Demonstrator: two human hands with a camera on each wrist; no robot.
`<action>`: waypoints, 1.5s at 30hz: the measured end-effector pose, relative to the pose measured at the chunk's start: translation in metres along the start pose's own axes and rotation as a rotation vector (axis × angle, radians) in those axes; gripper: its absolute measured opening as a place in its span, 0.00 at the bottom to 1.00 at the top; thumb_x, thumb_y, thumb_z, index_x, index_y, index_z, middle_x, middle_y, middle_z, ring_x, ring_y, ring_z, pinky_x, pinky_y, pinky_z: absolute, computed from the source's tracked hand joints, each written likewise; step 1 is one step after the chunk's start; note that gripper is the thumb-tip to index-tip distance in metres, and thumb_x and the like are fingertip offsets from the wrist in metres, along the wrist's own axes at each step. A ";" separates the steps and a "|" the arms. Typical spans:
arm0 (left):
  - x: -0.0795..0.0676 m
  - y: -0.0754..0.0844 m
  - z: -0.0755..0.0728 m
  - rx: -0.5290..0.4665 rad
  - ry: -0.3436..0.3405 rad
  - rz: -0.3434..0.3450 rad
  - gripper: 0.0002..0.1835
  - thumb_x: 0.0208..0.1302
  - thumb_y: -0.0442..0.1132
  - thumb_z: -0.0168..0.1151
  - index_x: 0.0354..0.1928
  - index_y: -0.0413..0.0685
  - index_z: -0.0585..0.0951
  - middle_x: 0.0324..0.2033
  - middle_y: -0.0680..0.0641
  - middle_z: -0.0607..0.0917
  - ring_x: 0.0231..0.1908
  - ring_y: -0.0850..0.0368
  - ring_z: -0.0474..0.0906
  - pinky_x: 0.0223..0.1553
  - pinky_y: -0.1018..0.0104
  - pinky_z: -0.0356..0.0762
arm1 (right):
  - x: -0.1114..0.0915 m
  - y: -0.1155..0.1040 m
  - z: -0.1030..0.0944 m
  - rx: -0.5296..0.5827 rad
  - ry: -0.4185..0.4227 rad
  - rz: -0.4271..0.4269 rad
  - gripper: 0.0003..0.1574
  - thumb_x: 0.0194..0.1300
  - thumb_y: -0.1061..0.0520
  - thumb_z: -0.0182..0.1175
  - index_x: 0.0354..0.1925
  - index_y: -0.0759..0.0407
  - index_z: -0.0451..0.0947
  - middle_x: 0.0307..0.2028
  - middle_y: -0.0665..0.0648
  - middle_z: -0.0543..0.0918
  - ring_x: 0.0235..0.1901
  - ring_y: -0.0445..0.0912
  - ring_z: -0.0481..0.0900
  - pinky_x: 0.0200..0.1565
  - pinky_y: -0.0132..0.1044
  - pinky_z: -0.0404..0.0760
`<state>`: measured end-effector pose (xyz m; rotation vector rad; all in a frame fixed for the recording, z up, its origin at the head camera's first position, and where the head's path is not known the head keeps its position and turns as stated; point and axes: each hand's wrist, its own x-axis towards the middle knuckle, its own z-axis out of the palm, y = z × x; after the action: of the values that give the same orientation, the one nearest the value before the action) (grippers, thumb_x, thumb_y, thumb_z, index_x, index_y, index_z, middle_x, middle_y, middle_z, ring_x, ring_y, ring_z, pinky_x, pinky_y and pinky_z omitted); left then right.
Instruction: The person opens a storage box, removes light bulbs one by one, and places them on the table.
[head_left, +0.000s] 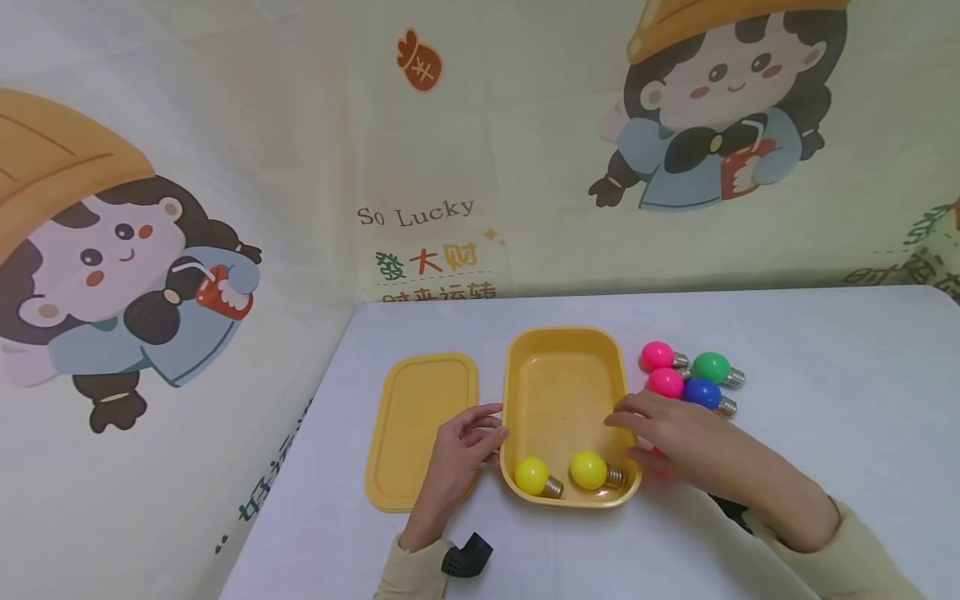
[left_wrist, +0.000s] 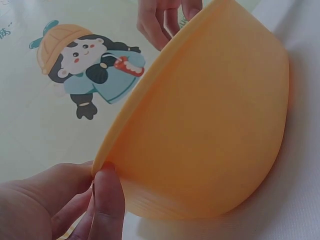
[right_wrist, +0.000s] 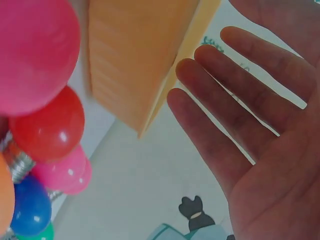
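My left hand (head_left: 459, 446) pinches the left rim of a yellow plastic box (head_left: 564, 383) between thumb and finger, seen closely in the left wrist view. Inside the box, at its near end, lie two yellow light bulbs (head_left: 588, 470) with metal screw bases. Over the box's right rim hovers my right hand (head_left: 678, 433), its fingers spread and nothing in them, as the right wrist view (right_wrist: 270, 120) shows. Beside and partly under that hand lie loose bulbs: pink (head_left: 657, 356), green (head_left: 711, 367), blue (head_left: 702, 392), red (right_wrist: 47, 125) and orange (right_wrist: 5, 195). The right hand hides some of them in the head view.
A flat yellow lid (head_left: 408, 417) lies left of the box, partly behind my left forearm. The white table (head_left: 847, 375) meets a printed cloth backdrop (head_left: 555, 167) along its far edge and at the left.
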<state>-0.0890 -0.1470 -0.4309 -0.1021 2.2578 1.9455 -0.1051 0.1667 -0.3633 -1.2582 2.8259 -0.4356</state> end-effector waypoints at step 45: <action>0.003 -0.004 -0.003 -0.020 -0.014 -0.005 0.22 0.63 0.41 0.70 0.58 0.45 0.80 0.43 0.43 0.83 0.33 0.56 0.81 0.35 0.71 0.84 | 0.038 -0.021 0.036 0.100 -0.207 -0.016 0.21 0.59 0.53 0.72 0.51 0.52 0.84 0.45 0.50 0.82 0.42 0.43 0.81 0.45 0.36 0.85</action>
<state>-0.0912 -0.1501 -0.4350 -0.0962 2.2280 1.9601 -0.1112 0.1170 -0.3885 -1.2301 2.5917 -0.4145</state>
